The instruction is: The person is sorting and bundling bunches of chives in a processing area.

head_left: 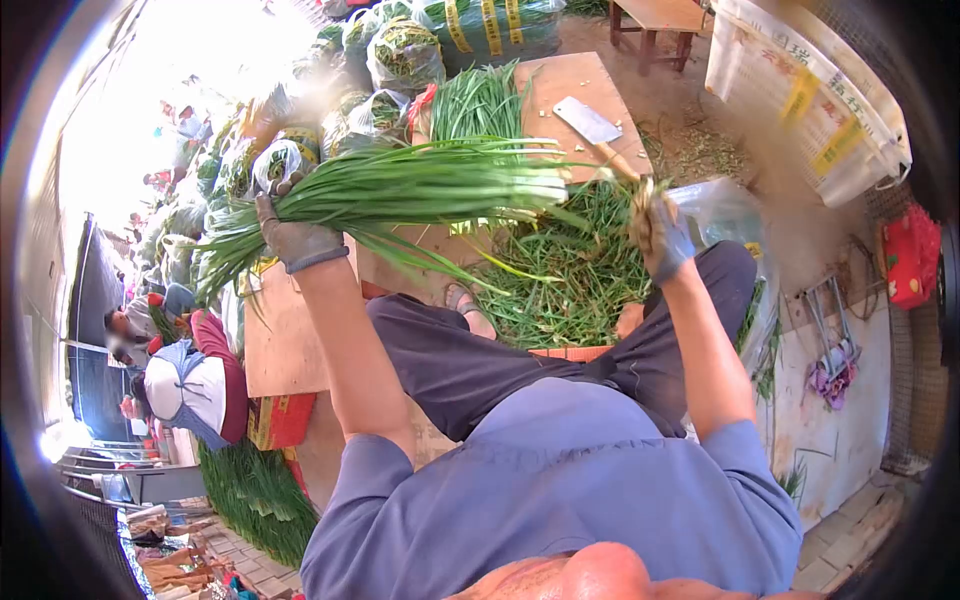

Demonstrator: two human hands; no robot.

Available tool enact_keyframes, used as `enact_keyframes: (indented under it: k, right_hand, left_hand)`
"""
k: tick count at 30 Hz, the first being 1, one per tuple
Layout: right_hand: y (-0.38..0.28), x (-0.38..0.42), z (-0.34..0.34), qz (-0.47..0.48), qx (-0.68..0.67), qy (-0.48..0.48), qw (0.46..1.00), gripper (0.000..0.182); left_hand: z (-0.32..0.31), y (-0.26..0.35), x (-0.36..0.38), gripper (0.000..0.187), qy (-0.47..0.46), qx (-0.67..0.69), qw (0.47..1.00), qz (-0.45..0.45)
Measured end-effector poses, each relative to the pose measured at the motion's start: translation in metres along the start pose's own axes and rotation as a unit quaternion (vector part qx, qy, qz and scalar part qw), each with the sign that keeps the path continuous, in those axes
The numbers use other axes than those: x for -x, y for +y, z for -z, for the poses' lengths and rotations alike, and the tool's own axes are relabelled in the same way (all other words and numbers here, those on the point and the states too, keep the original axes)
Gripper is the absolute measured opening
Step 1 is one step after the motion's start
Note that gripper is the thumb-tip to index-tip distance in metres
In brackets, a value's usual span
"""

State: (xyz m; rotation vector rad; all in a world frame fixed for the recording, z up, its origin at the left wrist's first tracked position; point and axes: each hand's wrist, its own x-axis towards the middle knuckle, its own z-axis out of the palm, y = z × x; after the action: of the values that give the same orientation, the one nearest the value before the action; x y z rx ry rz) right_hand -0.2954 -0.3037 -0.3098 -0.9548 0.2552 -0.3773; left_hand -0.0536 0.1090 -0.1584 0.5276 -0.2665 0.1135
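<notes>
My left hand [300, 238], in a dirty grey glove, is closed round a thick bundle of long green garlic chives [400, 185]. The bundle lies almost level, its pale cut ends pointing right and its leaf tips hanging left. My right hand [660, 235], also gloved, has its fingers curled near the end of a cleaver's wooden handle. Something pale and straw-like shows at its fingertips, too blurred to name. The cleaver [590, 122] lies flat on a wooden board [570, 80]. More chives [475, 105] are laid on the board's left side.
Loose green trimmings [560, 270] are heaped between my legs. Bulging plastic bags [405, 55] of greens stand behind the board. A white bin [800, 100] is at the upper right. A person [190, 385] bends over at the left, near more chives [255, 500] on the floor.
</notes>
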Motion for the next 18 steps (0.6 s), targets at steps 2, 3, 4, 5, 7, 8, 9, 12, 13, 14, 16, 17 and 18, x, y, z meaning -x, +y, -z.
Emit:
enact_keyframes:
  k: [2,3,4,5,7,8,9,12,13,14,16,17,18]
  right_hand:
    - [-0.003,0.029,0.010,-0.112,0.219,-0.059,0.968,0.028]
    - [-0.018,0.042,0.000,-0.259,0.345,-0.129,0.893,0.038]
    - [-0.008,0.045,0.007,-0.232,0.516,-0.235,0.790,0.044]
    - [0.002,0.047,0.014,-0.194,0.660,-0.329,0.647,0.052]
    - [-0.003,0.065,-0.003,-0.067,0.687,-0.250,0.679,0.050]
    - [-0.009,0.070,-0.020,-0.002,0.695,-0.210,0.688,0.051]
    - [-0.020,0.071,-0.039,0.063,0.639,-0.144,0.753,0.052]
    - [-0.042,0.065,-0.088,0.178,0.505,-0.012,0.845,0.051]
    - [-0.045,0.057,-0.097,0.180,0.548,-0.021,0.816,0.051]
    - [-0.048,0.045,-0.104,0.182,0.590,-0.030,0.786,0.050]
    - [-0.047,0.020,-0.114,0.168,0.639,-0.059,0.748,0.048]
    - [-0.035,0.006,-0.116,0.152,0.648,-0.078,0.743,0.045]
    - [-0.023,-0.005,-0.119,0.136,0.655,-0.099,0.737,0.043]
  left_hand:
    - [0.009,-0.004,-0.005,0.037,0.011,0.002,1.000,0.004]
    - [0.013,-0.004,-0.008,0.037,0.015,0.006,1.000,0.010]
    - [0.015,-0.004,-0.012,0.037,0.017,0.011,1.000,0.018]
    - [0.016,-0.005,-0.014,0.037,0.018,0.017,0.999,0.025]
    - [0.001,-0.010,-0.006,0.037,0.012,0.009,0.999,0.033]
    - [-0.003,-0.011,-0.005,0.037,0.021,-0.001,0.999,0.032]
    - [-0.007,-0.010,-0.004,0.037,0.031,-0.012,0.999,0.032]
    - [-0.025,-0.015,0.007,0.037,0.010,-0.042,0.999,0.028]
    - [-0.032,-0.017,0.012,0.037,0.004,-0.050,0.998,0.025]
    - [-0.038,-0.019,0.016,0.037,-0.003,-0.058,0.998,0.022]
    - [-0.054,-0.027,0.028,0.033,-0.003,-0.091,0.996,0.001]
    - [-0.055,-0.028,0.028,0.031,-0.049,-0.040,0.998,0.025]
    - [-0.054,-0.028,0.028,0.029,-0.094,0.010,0.994,0.049]
